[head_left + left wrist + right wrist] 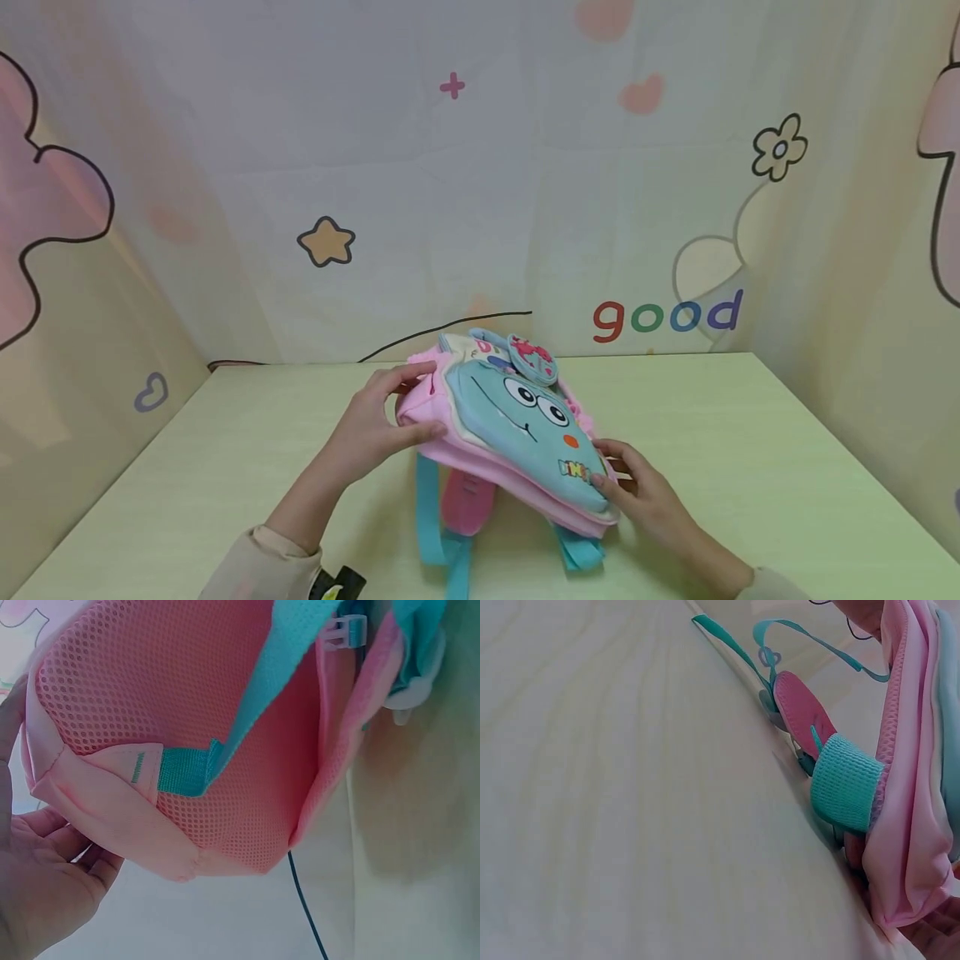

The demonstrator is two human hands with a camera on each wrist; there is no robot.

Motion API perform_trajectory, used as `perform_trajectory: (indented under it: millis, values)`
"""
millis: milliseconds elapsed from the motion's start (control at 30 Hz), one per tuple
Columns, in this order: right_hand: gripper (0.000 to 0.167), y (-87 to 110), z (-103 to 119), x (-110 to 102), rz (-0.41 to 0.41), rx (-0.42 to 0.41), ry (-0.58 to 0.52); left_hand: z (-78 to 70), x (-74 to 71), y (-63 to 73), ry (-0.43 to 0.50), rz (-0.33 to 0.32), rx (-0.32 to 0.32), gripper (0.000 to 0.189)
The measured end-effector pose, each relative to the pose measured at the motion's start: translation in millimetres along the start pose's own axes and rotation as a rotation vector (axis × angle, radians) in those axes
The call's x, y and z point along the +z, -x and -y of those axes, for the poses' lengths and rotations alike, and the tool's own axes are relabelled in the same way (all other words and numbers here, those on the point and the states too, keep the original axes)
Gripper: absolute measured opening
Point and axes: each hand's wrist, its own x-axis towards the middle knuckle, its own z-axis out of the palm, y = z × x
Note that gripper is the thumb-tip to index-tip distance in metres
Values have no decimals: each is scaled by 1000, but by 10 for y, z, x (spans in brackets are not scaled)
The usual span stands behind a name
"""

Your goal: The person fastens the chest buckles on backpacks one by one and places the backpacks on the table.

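Note:
A small pink and teal children's backpack with a cartoon face is tilted above the table, its front facing up. My left hand grips its left side, thumb on the near side. At the lower right corner my right hand holds it, thumb on the front. Teal straps and a pink strap pad hang beneath. In the left wrist view, the pink mesh back panel shows beside the left hand. The right wrist view shows the bag's pink side; only part of the right hand is visible.
Under the bag is a pale wood-grain table. A printed curtain with a star, hearts and the word "good" stands behind it and along both sides. A dark object sits at the left cuff.

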Motion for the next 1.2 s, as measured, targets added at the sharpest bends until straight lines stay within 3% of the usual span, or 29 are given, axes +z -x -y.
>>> perform_trajectory:
  millis: [200,467,1200]
  values:
    - [47,20,57,88,19,40,-53,-125,-48,-9,-24,-23,10,71]
    - [43,51,93,215,40,-4,-112,-284,-117,-32,-33,-23,13,70]
    - [44,66,186,406,140,-15,-197,-672,-210,-93,-66,-5,63,65]
